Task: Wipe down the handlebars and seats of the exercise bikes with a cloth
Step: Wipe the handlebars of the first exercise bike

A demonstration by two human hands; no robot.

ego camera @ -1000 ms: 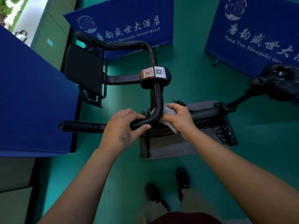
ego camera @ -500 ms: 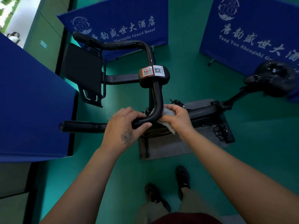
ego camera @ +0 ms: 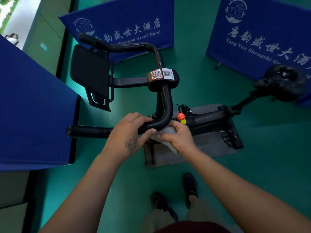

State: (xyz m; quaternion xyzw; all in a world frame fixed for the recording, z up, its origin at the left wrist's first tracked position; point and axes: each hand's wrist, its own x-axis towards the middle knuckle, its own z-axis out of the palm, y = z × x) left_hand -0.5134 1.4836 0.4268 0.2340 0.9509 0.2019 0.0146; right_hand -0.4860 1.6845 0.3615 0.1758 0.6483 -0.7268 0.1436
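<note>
A black exercise bike stands on the green floor below me. Its looped black handlebar (ego camera: 166, 105) curves from a centre clamp with QR stickers (ego camera: 161, 74) down to the near grip (ego camera: 87, 131). My left hand (ego camera: 129, 132) grips the near bar just left of the bend. My right hand (ego camera: 178, 137) holds a grey cloth (ego camera: 165, 133) bunched against the underside of the bend. The black seat (ego camera: 284, 81) sits at the far right, untouched.
Blue hotel banners stand at the left (ego camera: 30, 106), back (ego camera: 121, 26) and right (ego camera: 259, 34), close around the bike. A black tablet holder (ego camera: 90, 76) projects left of the bar. A red knob (ego camera: 181, 116) and a pedal (ego camera: 228, 137) sit over a grey mat (ego camera: 208, 147). My feet (ego camera: 190, 187) are below.
My right hand with the cloth has slid from the inner side of the bend down to its near underside, uncovering the red knob. My left hand keeps its grip on the bar.
</note>
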